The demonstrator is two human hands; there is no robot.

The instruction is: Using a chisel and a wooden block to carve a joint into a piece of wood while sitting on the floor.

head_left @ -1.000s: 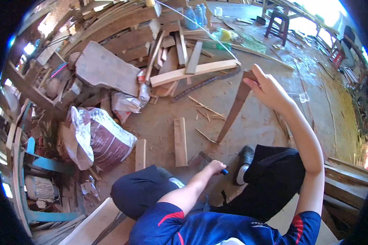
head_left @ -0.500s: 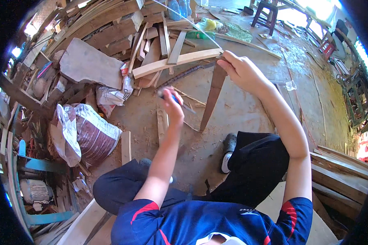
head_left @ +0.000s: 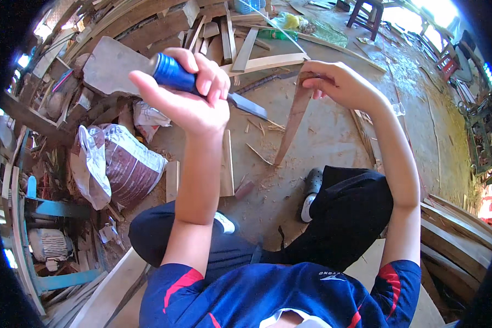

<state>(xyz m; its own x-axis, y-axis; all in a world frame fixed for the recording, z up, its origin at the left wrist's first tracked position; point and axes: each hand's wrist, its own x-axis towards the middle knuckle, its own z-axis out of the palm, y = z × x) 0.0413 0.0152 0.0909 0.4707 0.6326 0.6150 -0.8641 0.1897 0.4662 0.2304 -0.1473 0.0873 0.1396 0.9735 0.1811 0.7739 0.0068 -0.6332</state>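
My left hand (head_left: 199,95) is raised in front of me, its fingers wrapped round the blue handle of a chisel (head_left: 172,72). The thumb is stretched out, and the flat dark blade points right. My right hand (head_left: 339,82) pinches the upper end of a long tapering brown piece (head_left: 295,123), whose narrow end reaches down toward the floor; whether it is wood or a rusty blade I cannot tell. Close to those fingers a pale wooden bar (head_left: 268,63) and a thin white line (head_left: 281,31) come together.
Stacked timber and a flat stone slab (head_left: 109,65) stand far left, above a full woven sack (head_left: 131,164). A motor (head_left: 50,244) sits at lower left. Shavings litter the floor round my feet. Planks (head_left: 459,240) lie at right; a dark stool (head_left: 366,19) stands beyond.
My left hand has come up and left with the chisel, now much nearer the camera. The right hand stays by the brown piece, its fingers now curled over the top end.
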